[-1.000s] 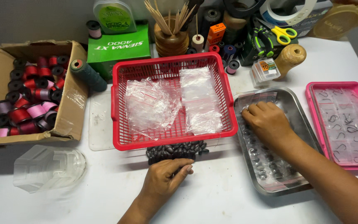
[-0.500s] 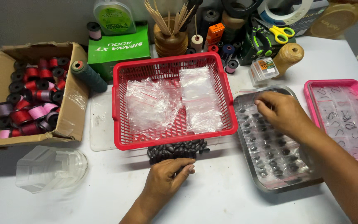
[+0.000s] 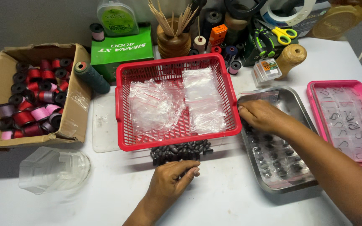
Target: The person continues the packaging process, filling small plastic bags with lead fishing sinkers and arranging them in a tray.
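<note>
Two hands are at work. Nearest, the left hand [image 3: 173, 179] rests palm-down on the white table [image 3: 231, 196], fingers loosely curled and holding nothing, tips just short of the pile of dark beads [image 3: 180, 151]; it has barely shifted. Beyond, the right hand [image 3: 261, 116] has moved from the middle of the steel tray [image 3: 298, 100] to its far left corner, fingers pinched on a clear packet [image 3: 259, 97]. Farther back, the red basket [image 3: 124, 109] of plastic bags is unmoved.

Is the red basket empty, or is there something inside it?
Not empty. The red basket holds clear plastic bags spread over its floor.
</note>
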